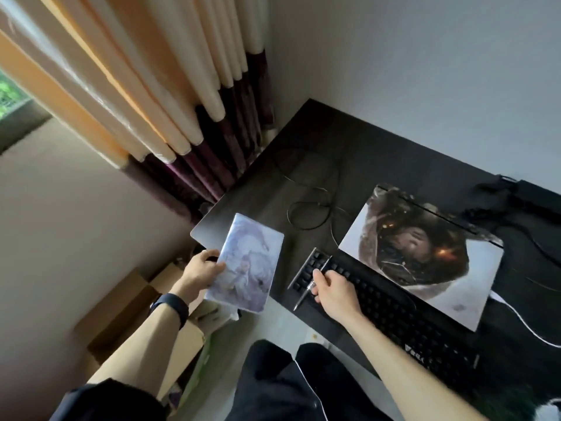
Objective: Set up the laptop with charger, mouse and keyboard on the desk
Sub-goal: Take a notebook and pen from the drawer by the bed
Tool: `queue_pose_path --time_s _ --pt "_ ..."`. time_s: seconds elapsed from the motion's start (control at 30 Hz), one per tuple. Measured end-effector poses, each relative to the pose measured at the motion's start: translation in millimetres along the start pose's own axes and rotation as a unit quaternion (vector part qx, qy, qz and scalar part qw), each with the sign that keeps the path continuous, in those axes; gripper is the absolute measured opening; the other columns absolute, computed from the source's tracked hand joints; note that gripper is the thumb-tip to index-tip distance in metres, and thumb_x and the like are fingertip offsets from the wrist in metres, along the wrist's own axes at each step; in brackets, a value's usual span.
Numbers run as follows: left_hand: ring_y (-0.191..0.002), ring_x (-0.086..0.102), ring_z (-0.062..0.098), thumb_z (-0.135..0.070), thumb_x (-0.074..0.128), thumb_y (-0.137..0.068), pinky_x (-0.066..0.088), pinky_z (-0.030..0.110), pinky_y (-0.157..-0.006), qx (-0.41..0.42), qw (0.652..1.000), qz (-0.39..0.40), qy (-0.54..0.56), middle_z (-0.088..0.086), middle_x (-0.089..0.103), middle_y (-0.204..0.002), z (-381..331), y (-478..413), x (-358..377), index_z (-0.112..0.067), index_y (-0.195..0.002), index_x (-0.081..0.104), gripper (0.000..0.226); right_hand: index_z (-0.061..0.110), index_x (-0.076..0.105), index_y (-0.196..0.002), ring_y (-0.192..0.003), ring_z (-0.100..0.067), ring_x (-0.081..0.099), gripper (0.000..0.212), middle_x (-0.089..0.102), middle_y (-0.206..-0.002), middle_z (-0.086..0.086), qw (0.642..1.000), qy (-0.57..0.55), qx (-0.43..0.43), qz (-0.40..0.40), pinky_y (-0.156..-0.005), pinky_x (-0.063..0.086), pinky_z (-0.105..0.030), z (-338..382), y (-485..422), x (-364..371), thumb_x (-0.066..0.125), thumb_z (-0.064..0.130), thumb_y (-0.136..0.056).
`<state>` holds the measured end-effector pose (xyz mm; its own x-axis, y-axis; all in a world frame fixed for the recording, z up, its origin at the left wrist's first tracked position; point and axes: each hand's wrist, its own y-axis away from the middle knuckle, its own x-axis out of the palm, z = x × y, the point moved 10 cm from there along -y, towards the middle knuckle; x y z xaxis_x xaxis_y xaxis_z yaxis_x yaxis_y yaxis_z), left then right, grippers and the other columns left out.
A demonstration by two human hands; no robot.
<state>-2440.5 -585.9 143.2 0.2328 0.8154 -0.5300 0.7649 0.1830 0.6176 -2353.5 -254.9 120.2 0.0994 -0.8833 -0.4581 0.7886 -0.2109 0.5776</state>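
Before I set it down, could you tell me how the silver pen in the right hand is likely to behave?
The pen looks slim and round, so it may well roll on the smooth dark desk. It seems light and stiff: the right hand holds it straight with just thumb and fingers. Its shiny barrel could be slippery.

No text, brand or number is legible anywhere in the frame. The laptop (425, 256) lid carries printed artwork without readable lettering, and pale marks on the keyboard (394, 317) keys are too blurred to read.
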Motion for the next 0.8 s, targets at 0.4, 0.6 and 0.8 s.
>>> queue_pose_path --time_s 0.4,0.6,0.8 --pt "-0.105 0.064 0.029 -0.023 0.067 -0.088 0.047 0.031 -0.085 0.038 0.975 0.101 -0.197 0.004 0.070 -0.107 -63 -152 42 -0.021 -0.122 0.065 0.034 0.010 0.063 -0.092 -0.099 -0.034 0.067 0.047 0.075 -0.098 -0.013 0.990 0.072 0.121 0.002 -0.086 0.051 -0.040 22 -91 43 0.040 0.051 -0.100" --pt "-0.109 0.062 0.033 -0.029 0.063 -0.094 0.046 0.030 -0.087 0.064 0.961 0.120 -0.241 0.010 0.069 -0.117 -90 -199 53 -0.016 -0.122 0.066 0.032 0.010 0.052 -0.089 -0.100 -0.038 0.065 0.044 0.070 -0.100 -0.019 0.981 0.060 0.182 -0.001 -0.079 0.046 -0.038 33 -115 68 0.036 0.048 -0.103" --pt "-0.103 0.065 0.029 -0.030 0.064 -0.093 0.052 0.034 -0.090 0.073 0.952 0.181 -0.236 0.003 0.071 -0.109 -92 -215 60 -0.026 -0.114 0.068 0.023 0.003 0.051 -0.118 -0.104 -0.042 0.063 0.047 0.065 -0.113 -0.023 0.974 0.071 0.215 -0.018 -0.077 0.046 -0.040 38 -132 82 0.034 0.045 -0.106"
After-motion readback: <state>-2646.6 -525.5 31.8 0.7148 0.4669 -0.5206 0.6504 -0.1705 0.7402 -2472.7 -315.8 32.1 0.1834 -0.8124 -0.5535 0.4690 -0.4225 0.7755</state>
